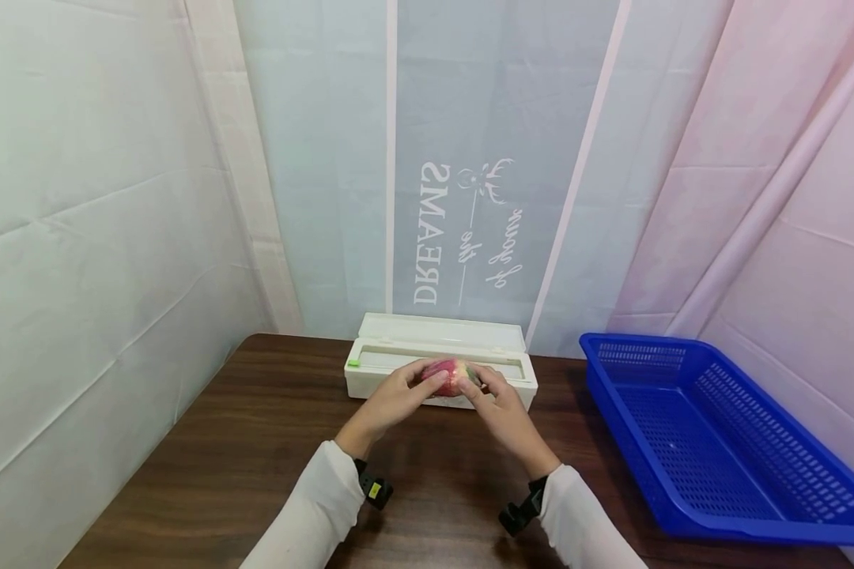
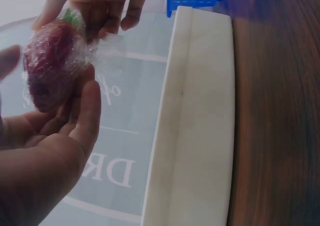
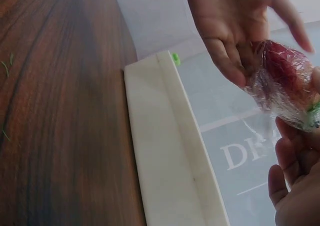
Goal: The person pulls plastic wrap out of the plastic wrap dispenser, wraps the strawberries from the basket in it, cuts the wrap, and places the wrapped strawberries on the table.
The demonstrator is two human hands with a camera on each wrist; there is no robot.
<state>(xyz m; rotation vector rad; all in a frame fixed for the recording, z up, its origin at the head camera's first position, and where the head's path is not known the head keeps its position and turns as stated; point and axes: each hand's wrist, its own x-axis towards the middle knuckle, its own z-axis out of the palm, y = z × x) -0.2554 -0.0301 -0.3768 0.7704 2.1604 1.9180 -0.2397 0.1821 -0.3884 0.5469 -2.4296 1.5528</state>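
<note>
Both hands hold a red fruit-like item with a green end (image 1: 450, 376), wrapped in crinkled clear cling film. My left hand (image 1: 397, 395) grips its left end, thumb on the near side and fingers curled beneath, as the left wrist view shows. At the other end, by the green part, my right hand (image 1: 500, 403) pinches it between thumb and fingers. A loose flap of film (image 2: 110, 48) sticks out from the wrapped item. Behind the hands stands a long white cling film dispenser box (image 1: 370, 385), its lid (image 1: 441, 330) raised at the back.
On the right of the brown wooden table (image 1: 270, 442) lies a blue perforated plastic basket (image 1: 683, 506). A small green slider (image 1: 353, 363) sits at the dispenser's left end. Thin green shreds (image 3: 6, 68) lie on the tabletop. Printed curtains (image 1: 327, 158) hang behind.
</note>
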